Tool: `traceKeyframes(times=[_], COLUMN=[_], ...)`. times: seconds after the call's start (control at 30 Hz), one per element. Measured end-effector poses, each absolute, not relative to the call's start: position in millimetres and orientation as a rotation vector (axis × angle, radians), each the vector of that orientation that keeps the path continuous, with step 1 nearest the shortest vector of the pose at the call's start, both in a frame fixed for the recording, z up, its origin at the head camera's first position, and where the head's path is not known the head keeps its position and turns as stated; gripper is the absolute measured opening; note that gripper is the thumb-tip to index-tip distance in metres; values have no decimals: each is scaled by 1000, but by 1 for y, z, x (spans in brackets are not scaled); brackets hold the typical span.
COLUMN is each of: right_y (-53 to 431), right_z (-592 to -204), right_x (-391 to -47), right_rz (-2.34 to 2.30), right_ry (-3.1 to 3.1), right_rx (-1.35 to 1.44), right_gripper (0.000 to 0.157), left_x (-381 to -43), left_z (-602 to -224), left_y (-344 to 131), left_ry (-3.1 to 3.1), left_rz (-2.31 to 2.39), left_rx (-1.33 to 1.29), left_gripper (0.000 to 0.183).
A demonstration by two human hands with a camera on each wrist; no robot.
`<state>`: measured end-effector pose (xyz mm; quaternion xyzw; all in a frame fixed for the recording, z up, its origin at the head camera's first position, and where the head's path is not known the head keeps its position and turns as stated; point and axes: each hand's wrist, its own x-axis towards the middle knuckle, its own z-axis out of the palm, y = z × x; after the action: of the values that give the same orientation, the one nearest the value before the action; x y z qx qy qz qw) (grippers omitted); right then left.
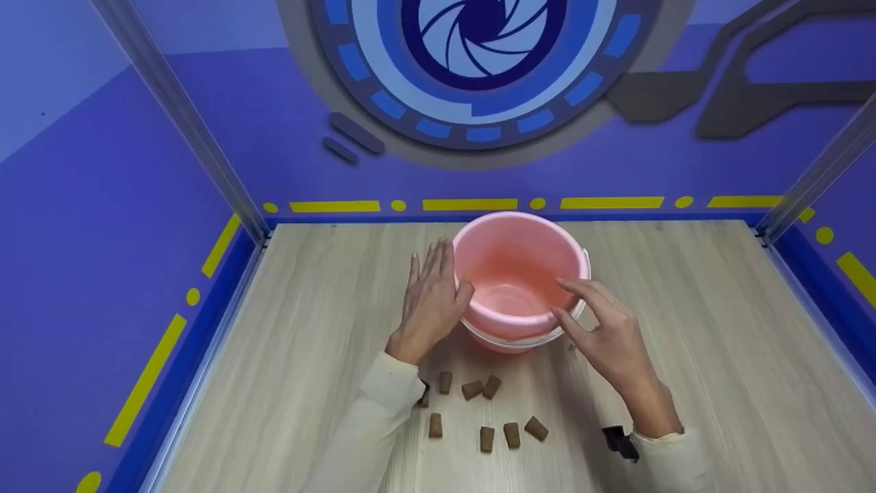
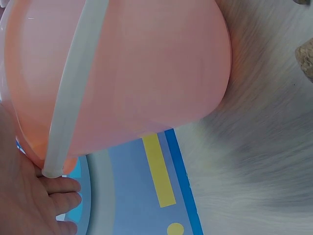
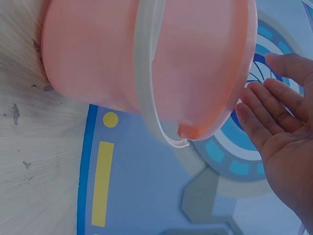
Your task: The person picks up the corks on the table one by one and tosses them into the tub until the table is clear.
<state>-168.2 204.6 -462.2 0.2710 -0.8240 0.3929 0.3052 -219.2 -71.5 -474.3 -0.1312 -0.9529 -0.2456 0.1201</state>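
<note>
Table [image 1: 328, 308]: pale woodgrain, corks [image 1: 512, 435] scattered
Walls [image 1: 239, 130]: purple, yellow-dashed
Left hand [image 1: 432, 301]: straight-fingered against bucket [image 1: 513, 239]
Right hand [image 1: 606, 332]: loosely open, empty, at rim [image 1: 513, 320]

Not one word, number or brand could I read, neither on the round pink plastic bucket [image 1: 520, 246] nor on the blue-purple printed wall [image 1: 239, 130]!

The place is a small booth; whether it stands in a lab or elsewhere cannot be told. Blue-purple walls [image 1: 479, 179] printed with a round emblem [image 1: 482, 19] and yellow dashes [image 1: 334, 207] border a wood-grain table [image 1: 328, 308], with metal posts [image 1: 178, 103] at the corners.
</note>
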Motion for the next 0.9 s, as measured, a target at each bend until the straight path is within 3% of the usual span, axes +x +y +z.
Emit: traceKeyframes(times=[0.9], right_y=[210], right_z=[-473], right_x=[-135], right_rz=[1130], right_ry=[-2108], right_rx=[786], right_gripper=[57], left_x=[-219], left_z=[-473], left_y=[-71], left_ry=[-2791], left_rz=[-724], left_rx=[-380], left_gripper=[73])
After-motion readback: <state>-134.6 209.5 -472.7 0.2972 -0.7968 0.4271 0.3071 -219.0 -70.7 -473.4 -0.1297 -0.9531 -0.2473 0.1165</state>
